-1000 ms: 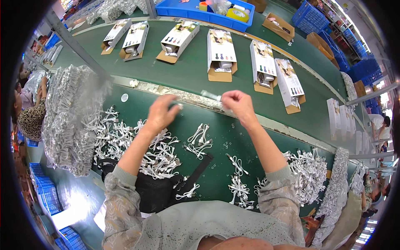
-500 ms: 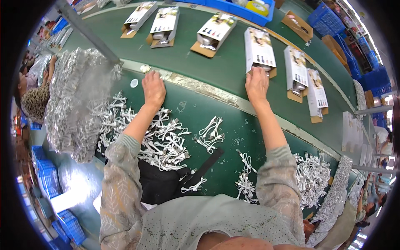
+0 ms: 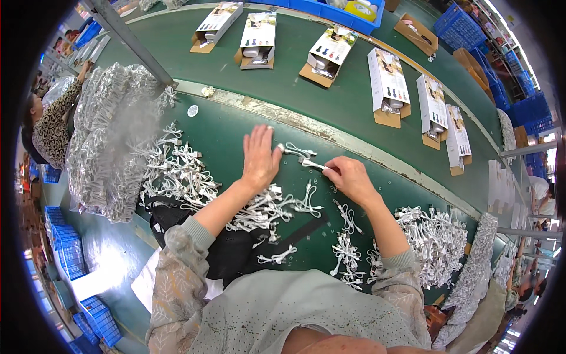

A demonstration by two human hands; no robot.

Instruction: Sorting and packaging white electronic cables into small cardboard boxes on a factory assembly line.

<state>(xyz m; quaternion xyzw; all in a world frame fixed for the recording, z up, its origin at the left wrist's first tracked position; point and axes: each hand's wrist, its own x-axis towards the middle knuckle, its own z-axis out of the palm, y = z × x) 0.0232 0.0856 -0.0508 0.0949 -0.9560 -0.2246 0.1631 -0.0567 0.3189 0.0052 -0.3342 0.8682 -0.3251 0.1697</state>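
White cable [image 3: 313, 164] in pinching right fingers [image 3: 338, 164], near left fingers [image 3: 257, 143], apparently slightly spread.

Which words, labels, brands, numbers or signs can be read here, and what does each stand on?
None can be read reliably.
White printed boxes: pictures show, but the print is too small to read.
Round pale disc: any marking is too small to tell.
White cable at the right hand: no lettering can be made out.
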